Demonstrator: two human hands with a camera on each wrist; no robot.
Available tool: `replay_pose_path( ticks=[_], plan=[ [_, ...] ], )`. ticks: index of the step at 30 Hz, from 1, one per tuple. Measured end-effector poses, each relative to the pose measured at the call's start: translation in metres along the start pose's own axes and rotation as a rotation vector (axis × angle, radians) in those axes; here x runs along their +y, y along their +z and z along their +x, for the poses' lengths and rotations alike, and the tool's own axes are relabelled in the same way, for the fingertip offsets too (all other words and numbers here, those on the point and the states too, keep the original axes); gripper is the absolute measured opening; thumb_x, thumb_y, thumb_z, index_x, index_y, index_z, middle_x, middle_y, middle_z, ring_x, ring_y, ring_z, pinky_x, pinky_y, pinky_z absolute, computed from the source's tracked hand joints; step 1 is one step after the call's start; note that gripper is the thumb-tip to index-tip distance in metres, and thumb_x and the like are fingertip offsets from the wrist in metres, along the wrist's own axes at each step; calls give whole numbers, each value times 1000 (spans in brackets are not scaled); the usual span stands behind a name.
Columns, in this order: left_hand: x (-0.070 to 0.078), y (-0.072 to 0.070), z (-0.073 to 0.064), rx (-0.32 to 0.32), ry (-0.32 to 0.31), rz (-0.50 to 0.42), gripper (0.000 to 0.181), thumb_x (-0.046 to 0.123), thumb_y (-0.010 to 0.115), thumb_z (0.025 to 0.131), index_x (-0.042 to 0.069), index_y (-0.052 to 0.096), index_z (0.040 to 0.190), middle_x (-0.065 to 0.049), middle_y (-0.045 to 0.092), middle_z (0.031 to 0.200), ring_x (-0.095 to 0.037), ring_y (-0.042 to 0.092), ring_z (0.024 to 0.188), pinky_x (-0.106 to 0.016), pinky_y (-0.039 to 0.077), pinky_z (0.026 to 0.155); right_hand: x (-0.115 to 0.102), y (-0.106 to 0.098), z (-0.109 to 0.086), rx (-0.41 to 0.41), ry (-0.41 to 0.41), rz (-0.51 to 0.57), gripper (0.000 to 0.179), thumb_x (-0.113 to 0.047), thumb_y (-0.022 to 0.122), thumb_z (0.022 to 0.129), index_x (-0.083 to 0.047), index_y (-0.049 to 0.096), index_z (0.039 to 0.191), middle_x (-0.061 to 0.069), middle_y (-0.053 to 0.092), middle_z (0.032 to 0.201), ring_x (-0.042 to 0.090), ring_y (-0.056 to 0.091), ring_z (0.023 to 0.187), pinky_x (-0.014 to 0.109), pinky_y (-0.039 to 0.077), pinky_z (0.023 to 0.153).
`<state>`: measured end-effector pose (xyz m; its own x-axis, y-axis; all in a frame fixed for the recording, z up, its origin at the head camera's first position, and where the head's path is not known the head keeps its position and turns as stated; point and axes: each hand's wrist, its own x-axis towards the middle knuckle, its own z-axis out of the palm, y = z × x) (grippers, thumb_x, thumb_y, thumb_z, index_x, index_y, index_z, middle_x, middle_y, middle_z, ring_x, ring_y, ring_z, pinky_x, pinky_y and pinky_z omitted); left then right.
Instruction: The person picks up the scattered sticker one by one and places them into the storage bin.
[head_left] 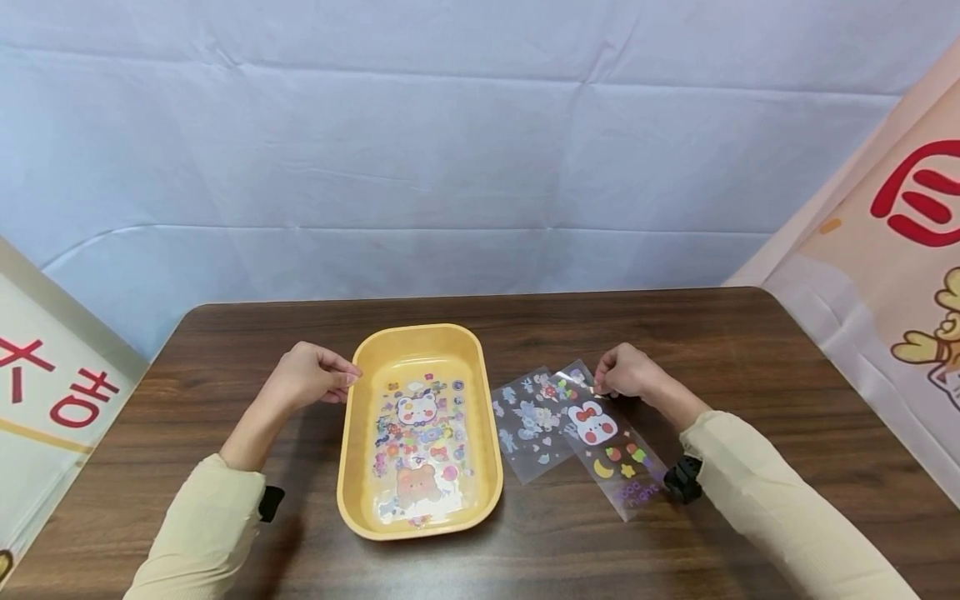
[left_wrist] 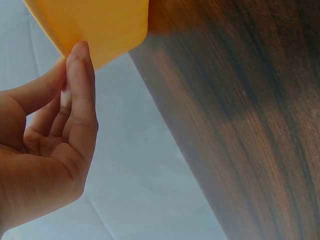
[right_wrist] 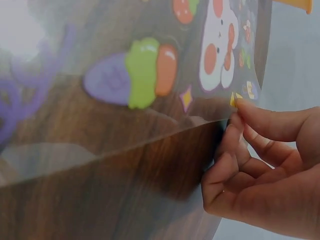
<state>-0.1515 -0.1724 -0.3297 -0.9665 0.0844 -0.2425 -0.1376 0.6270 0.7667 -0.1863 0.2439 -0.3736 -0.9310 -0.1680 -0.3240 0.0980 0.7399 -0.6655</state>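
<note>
A yellow tray (head_left: 495, 492) stands on the table, left of the middle. My left hand (head_left: 311, 379) pinches its left rim between thumb and fingers, as the left wrist view shows on the tray's edge (left_wrist: 107, 30). Inside the tray lie clear printed plastic sheets (head_left: 420, 446) with bears and small pictures. Right of the tray, my right hand (head_left: 630, 371) pinches the edge of a clear plastic sheet (head_left: 596, 425) printed with a white rabbit, a moon and "good night". Beneath it lies a second clear sheet (head_left: 528, 421) with pale blue and pink figures, partly covered.
The dark wooden table (head_left: 720, 358) ends at a rounded back edge. Behind it hangs a pale blue cloth (head_left: 450, 167). Printed banners stand at the left (head_left: 56, 392) and right (head_left: 885, 275). Dark straps circle both wrists.
</note>
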Motion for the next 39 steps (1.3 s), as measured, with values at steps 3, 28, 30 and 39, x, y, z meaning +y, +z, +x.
replay_pose_path(
  ticks=[3, 28, 30, 39],
  plan=[
    [1, 0, 0, -2, 1, -1, 18, 4, 62, 86, -8, 67, 98, -13, 67, 82, -17, 65, 65, -37, 56, 67, -1, -1, -1, -22, -4, 20, 11, 11, 51, 79, 4, 55, 72, 10, 57, 70, 20, 49, 59, 29, 40, 52],
    [1, 1, -2, -7, 0, -11, 19, 6, 63, 86, -9, 67, 97, -13, 68, 80, -19, 65, 66, -36, 56, 66, -4, -18, -5, -92, -1, 47, 9, 4, 59, 83, 2, 58, 74, 5, 58, 64, 18, 57, 57, 28, 44, 50],
    [0, 1, -2, -8, 1, -11, 19, 5, 63, 86, -9, 67, 97, -13, 68, 79, -19, 65, 65, -36, 56, 66, -5, -20, -6, -97, -7, 49, 8, 4, 58, 83, 2, 57, 75, 5, 58, 64, 17, 57, 57, 28, 43, 50],
    [0, 1, -1, -4, 2, -12, 17, 4, 63, 86, -8, 68, 97, -12, 68, 79, -18, 65, 65, -36, 56, 66, -9, -30, -8, -71, -93, 40, 10, 9, 50, 81, 6, 59, 79, 4, 57, 63, 16, 59, 57, 30, 48, 52]
  ],
)
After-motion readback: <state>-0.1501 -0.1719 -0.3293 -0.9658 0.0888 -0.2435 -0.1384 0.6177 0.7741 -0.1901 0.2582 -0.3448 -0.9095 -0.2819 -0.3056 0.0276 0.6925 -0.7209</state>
